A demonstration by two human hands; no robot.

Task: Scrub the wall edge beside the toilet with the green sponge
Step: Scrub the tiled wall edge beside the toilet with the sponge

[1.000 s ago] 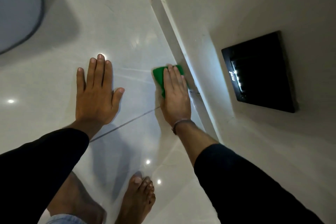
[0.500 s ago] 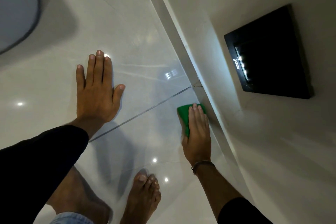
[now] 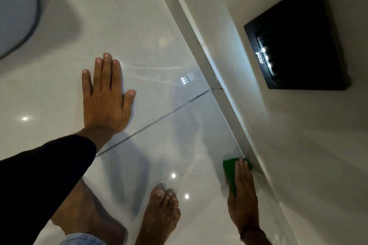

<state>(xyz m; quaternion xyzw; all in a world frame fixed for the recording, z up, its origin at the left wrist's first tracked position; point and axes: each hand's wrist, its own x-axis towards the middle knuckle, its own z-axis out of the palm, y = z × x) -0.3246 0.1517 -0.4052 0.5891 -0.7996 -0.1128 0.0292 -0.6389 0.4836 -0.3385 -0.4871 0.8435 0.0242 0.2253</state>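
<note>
Step in hand: scrub stroke along the skirting strip (image 3: pixel 201 45) where wall (image 3: pixel 298 145) meets floor (image 3: pixel 129 26), judged under way.
Right hand (image 3: pixel 244 199): flat, fingers extended and together, palm pressing down on the green sponge (image 3: pixel 229 171); a pressing hold, not a closed grasp.
Left hand (image 3: pixel 105 97): fully open, fingers slightly spread, palm flat on the floor as a brace; holds nothing.
Sponge location: at 4 o'clock in the view, on the floor tile, its far edge against the base of the skirting strip.
Sponge appearance: bright green, flat, rectangular as far as visible; one corner and one long side show, the rest is hidden under the hand. Texture cannot be told.
Technique, pressure: keep the palm weight over the sponge edge nearest the wall, so that edge works into the joint.
Technique, path: run strokes parallel to the strip, between 12 and 5 o'clock, overlapping each pass.
Technique, joint: cross the grout line (image 3: pixel 169 113) where it meets the strip with extra passes; dirt likely collects there.
Technique, support: keep the left hand planted at 9 o'clock; the glossy tile looks slippery.
Clearance: the black wall panel (image 3: pixel 298 38) at 2 o'clock sits well above the strip; keep the sponge low.
Toilet (image 3: pixel 16 16): pale curved edge at 10 o'clock, well apart from the sponge.
Feet (image 3: pixel 161 215): bare, at 6 o'clock, near the work line.
</note>
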